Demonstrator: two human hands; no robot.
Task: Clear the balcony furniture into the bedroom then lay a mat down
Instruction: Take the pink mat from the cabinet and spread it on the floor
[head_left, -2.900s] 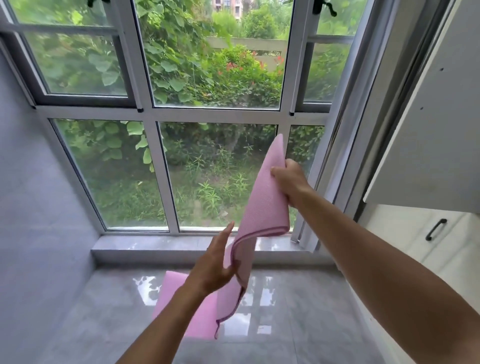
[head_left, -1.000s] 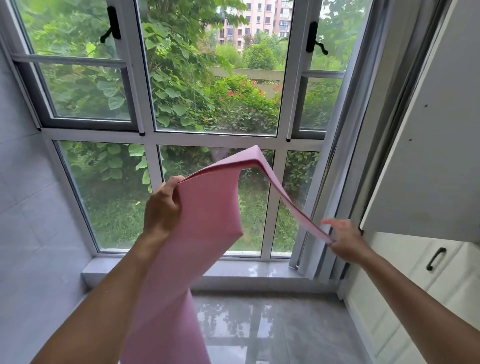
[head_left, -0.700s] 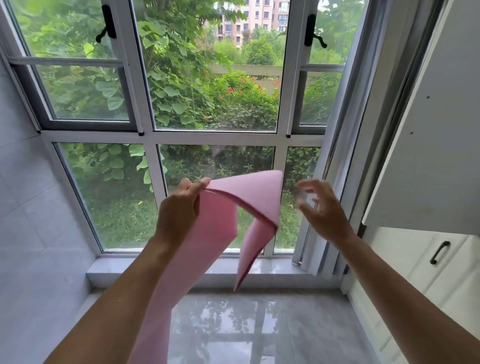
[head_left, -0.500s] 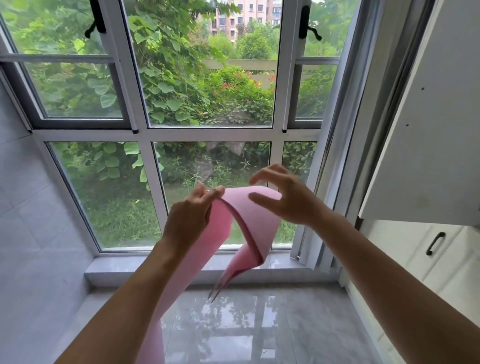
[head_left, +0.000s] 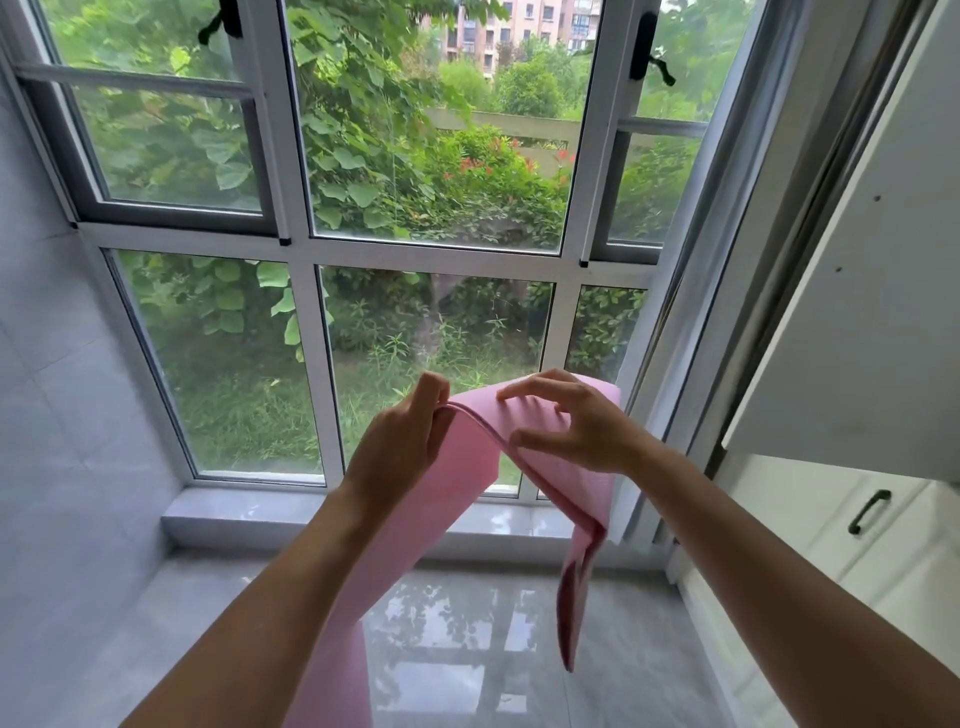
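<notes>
A pink mat hangs in the air in front of the balcony window. It folds over at chest height, one long part dropping toward the floor at the lower left and a shorter flap dangling on the right. My left hand pinches the mat's edge at the top of the fold. My right hand is over the folded top with fingers spread and curved, fingertips touching the pink surface. The mat's lower end is hidden behind my left forearm.
A glossy grey tiled floor lies below, ending at a low stone ledge under the large white-framed window. A white cabinet door juts out at the right above a lower cabinet with a black handle. Grey tiled wall at left.
My right hand let go of the mat's far corner, came back left and now touches the folded top. The mat's upper part has sagged lower, its free flap dangling right.
</notes>
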